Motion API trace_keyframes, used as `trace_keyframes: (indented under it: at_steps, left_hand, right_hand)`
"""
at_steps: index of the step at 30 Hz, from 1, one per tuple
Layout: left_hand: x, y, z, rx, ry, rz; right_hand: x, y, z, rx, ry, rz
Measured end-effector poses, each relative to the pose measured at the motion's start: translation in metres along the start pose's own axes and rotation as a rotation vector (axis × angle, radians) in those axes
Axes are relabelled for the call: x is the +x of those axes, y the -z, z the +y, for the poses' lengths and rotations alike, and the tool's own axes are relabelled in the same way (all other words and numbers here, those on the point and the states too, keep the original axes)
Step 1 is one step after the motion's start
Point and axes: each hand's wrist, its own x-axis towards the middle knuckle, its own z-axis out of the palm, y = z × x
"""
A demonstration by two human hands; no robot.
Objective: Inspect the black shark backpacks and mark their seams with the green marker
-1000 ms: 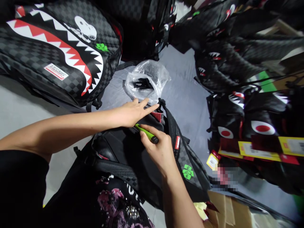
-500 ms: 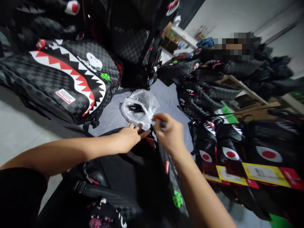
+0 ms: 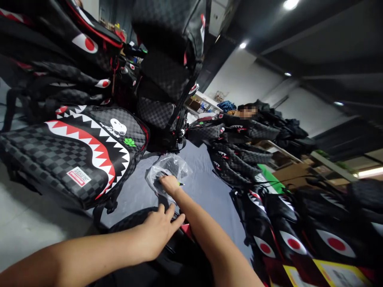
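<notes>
The black backpack (image 3: 181, 255) lies directly beneath the left hand (image 3: 158, 229) and on the near side of the right hand (image 3: 169, 184). The left hand is open, palm down, with its fingers spread over the upper part of the backpack. The right hand is positioned beyond the left, at the mouth of the clear plastic bag (image 3: 177, 162); its fingers are curled, and its fingertips cannot be seen clearly, so it cannot be told whether they pinch an item in the bag. The right hand also retains a lime-green tool (image 3: 180, 183), of which only a short section with a dark end projects from the right edge of the hand. The backpack is predominantly black, with a curved upper edge to the left of the left hand and a red patch (image 3: 186, 230) just right of the left fingertips; both forearms cover much of its body. The plastic bag is transparent, crumpled and glossy, with a rounded opening and dark contents (image 3: 156, 184) beside the right fingers. It rests on a grey sheet (image 3: 206, 189) extending to the right of the right hand. A checkered shark-mouth backpack (image 3: 64, 149) stands left of both hands.
</notes>
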Motion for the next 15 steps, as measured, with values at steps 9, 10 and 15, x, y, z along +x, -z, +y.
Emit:
trace_keyframes:
  at_steps: [9, 10, 15]
  left_hand:
    - [-0.009, 0.029, -0.001, -0.004, -0.007, -0.112]
    - [-0.009, 0.029, -0.001, 0.001, -0.012, -0.112]
    - [-0.011, 0.024, -0.003, 0.022, -0.025, -0.075]
  right_hand:
    - [-0.012, -0.008, 0.001, 0.195, -0.076, 0.026]
    - [-0.016, -0.005, 0.002, 0.225, -0.094, 0.053]
    - [-0.053, 0.030, 0.015, 0.418, -0.210, 0.326]
